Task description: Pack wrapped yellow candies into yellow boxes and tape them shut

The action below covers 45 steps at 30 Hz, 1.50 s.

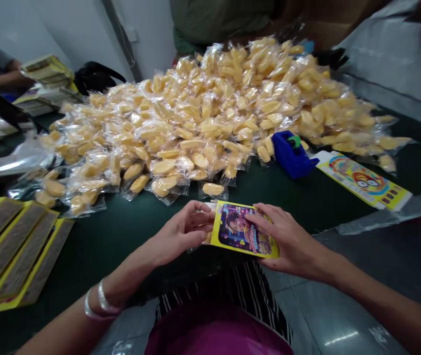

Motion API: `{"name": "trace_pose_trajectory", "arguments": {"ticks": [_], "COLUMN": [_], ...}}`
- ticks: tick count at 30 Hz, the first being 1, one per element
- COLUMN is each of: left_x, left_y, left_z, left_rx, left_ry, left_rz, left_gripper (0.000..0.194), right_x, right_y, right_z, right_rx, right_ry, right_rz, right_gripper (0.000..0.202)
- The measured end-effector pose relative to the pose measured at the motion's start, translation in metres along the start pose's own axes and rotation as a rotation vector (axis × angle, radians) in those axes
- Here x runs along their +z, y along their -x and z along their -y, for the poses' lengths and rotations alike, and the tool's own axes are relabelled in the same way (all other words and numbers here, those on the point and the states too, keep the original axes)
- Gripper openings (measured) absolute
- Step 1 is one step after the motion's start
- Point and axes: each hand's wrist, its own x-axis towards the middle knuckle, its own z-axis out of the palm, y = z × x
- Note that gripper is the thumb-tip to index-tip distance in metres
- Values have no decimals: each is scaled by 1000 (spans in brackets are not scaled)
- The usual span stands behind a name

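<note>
My right hand (287, 241) grips a yellow printed cardboard box (245, 229), thumb on its front and fingers round its far end. The box lies on its side above the table's front edge, its flap end toward the left. At that end my left hand (180, 231) is closed, fingers curled round a small yellow oval piece in clear plastic (207, 238), which is mostly hidden. Whether this piece is partly inside the box I cannot tell. Just beyond both hands, a single wrapped oval piece (213, 189) lies at the front of a large heap.
A heap of wrapped yellow pieces (203, 113) covers the dark green table. A blue tape dispenser (293, 154) and a flat yellow carton (367, 180) lie right. Several yellow boxes (14, 246) stand in a row at left. Another person's arm (5, 79) is at far left.
</note>
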Motion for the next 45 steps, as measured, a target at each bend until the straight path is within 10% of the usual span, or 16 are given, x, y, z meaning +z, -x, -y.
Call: {"name": "trace_pose_trajectory", "arguments": {"ticks": [3, 8, 12, 22, 29, 33, 39, 45], "left_x": [9, 7, -3, -53, -13, -5, -13, -15], "left_y": [-25, -75, -111, -30, -111, -136, -102, -62], "left_z": [-7, -24, -20, 4, -22, -31, -20, -9], "left_rx": [56, 385, 366, 461, 291, 305, 279, 273], "left_ry": [-55, -1074, -1538, -1288, -1453, -1443, -1321, -1162], "left_rz": [62, -234, -116, -29, 12, 70, -145, 14], "left_gripper": [38, 29, 19, 20, 63, 40, 32, 61], "right_x": [-7, -11, -10, -19, -18, -21, -19, -16], "right_y": [15, 29, 30, 39, 34, 33, 35, 37], "right_z": [-10, -18, -18, -32, -29, -26, -29, -30], "right_rx": [75, 129, 119, 62, 72, 92, 85, 70], "right_ry": [22, 43, 57, 28, 55, 49, 23, 41], "right_rz": [-7, 20, 10, 45, 52, 41, 32, 11], "right_gripper": [86, 87, 89, 94, 95, 89, 89, 87]}}
